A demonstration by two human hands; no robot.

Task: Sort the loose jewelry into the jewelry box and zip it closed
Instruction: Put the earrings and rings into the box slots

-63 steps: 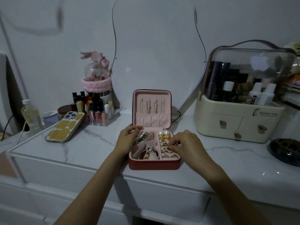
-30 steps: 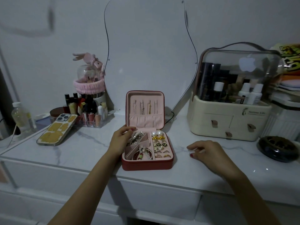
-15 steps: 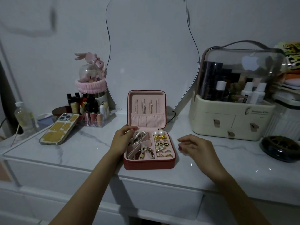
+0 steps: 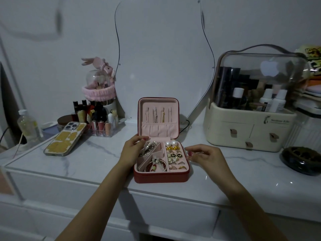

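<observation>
Two hands flank the open jewelry box at the near edge of the marble counter. Left hand rests curled on its far-left rim, steadying it; right hand, loosely curled and empty, has returned from farther right to just beside the box. Best to keep bracing while tucking the pearl strand flat before closing the lid.
</observation>
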